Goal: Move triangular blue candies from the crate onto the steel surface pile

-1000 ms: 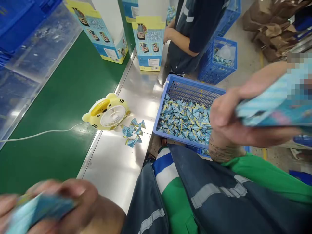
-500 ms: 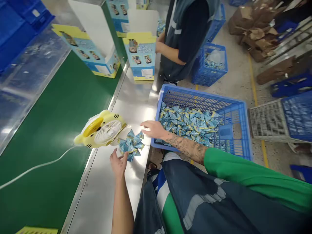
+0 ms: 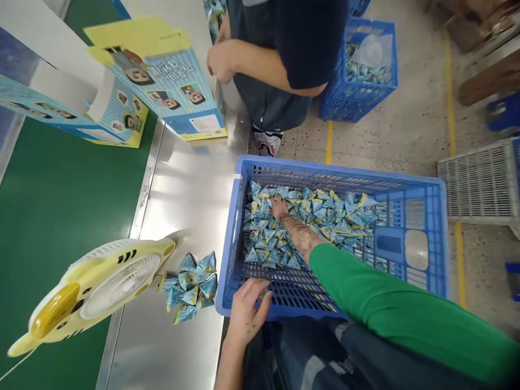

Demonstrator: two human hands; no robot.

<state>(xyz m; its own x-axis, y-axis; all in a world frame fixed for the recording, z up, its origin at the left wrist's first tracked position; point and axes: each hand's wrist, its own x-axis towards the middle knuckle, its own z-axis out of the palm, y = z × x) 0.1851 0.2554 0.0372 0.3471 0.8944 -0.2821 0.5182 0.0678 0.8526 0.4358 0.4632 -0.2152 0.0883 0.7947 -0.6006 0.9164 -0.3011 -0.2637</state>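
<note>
My right hand (image 3: 278, 207) reaches into a blue plastic crate (image 3: 341, 167) and is down among small blue-and-yellow pyramid-shaped packets (image 3: 331, 208). Its fingertips are hidden between them, so whether it grips any does not show. At the crate's near left corner hovers my left hand (image 3: 248, 307), fingers loosely bent, thumb apart, holding nothing. Left of that corner, a small pile of the same packets (image 3: 190, 287) lies on the metal counter (image 3: 162, 346).
A yellow animal-shaped fan (image 3: 117, 287) stands across the counter edge and a green surface (image 3: 52, 184). Printed display boxes (image 3: 174, 81) stand at the back left. A co-worker's hand (image 3: 223, 59) is beyond them. Another blue crate (image 3: 359, 92) stands behind on the floor.
My right hand has moved from beside the pile on the counter into the crate. My left hand has left the pile and moved right to the crate's corner. The view has shifted.
</note>
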